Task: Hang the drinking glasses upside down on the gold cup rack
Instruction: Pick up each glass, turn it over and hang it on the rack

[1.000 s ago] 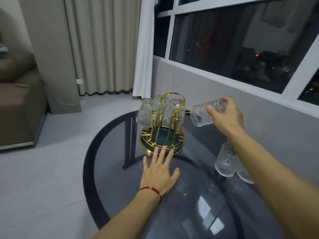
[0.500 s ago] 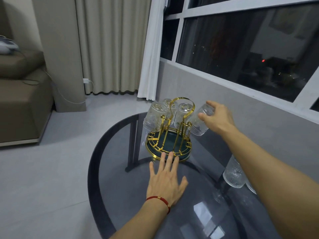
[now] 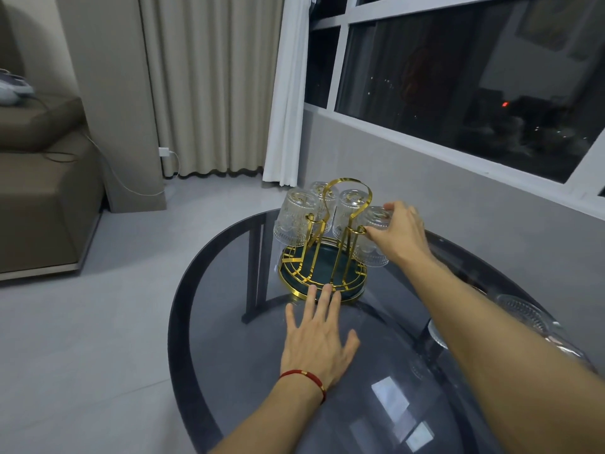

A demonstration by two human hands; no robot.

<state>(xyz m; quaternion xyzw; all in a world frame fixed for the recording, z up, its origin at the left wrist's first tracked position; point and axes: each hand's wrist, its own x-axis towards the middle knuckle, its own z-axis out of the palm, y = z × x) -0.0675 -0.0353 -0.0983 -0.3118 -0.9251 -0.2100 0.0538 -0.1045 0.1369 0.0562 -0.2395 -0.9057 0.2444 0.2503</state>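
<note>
The right hand (image 3: 397, 232) clasps an upturned ribbed glass (image 3: 373, 237) on the gold cup rack (image 3: 322, 257); the left hand (image 3: 319, 345) lies flat, fingers spread, on the tabletop (image 3: 229, 322).

A second ago the right hand (image 3: 401, 234) held the glass (image 3: 373, 237) sideways, out beside the gold cup rack (image 3: 322, 257). The glass is now upside down over the rack's right-hand prong, fingers on its base.
</note>
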